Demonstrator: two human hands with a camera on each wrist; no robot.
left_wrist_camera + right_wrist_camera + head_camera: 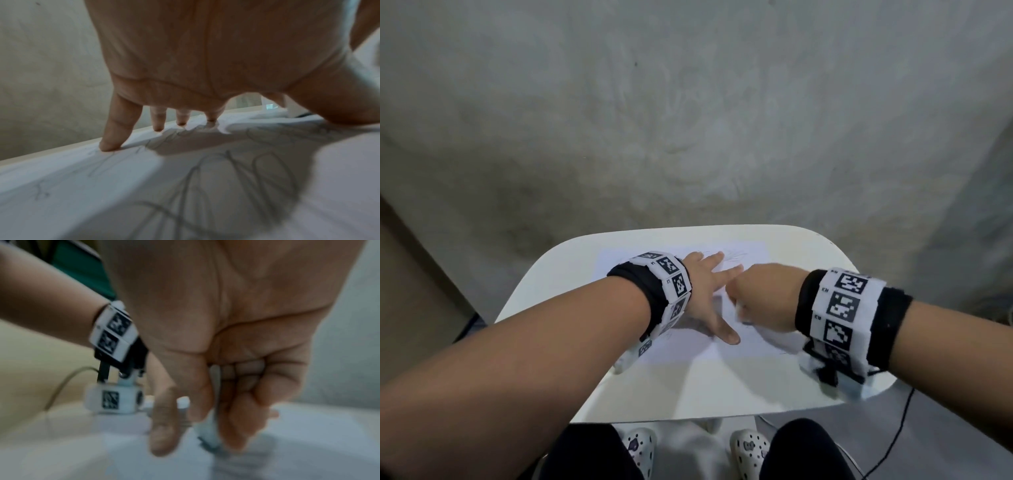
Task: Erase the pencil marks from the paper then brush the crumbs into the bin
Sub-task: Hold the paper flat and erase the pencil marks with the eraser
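Near the table's far edge lies the paper — thin, light, quick to crease. Your left hand presses it with spread fingers; your right hand pinches a small white eraser — rub away from the pinned side.

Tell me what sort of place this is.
Probably a bare indoor room set up for recording, not an office: a small white table against a rough grey wall, with a cable trailing over the floor.
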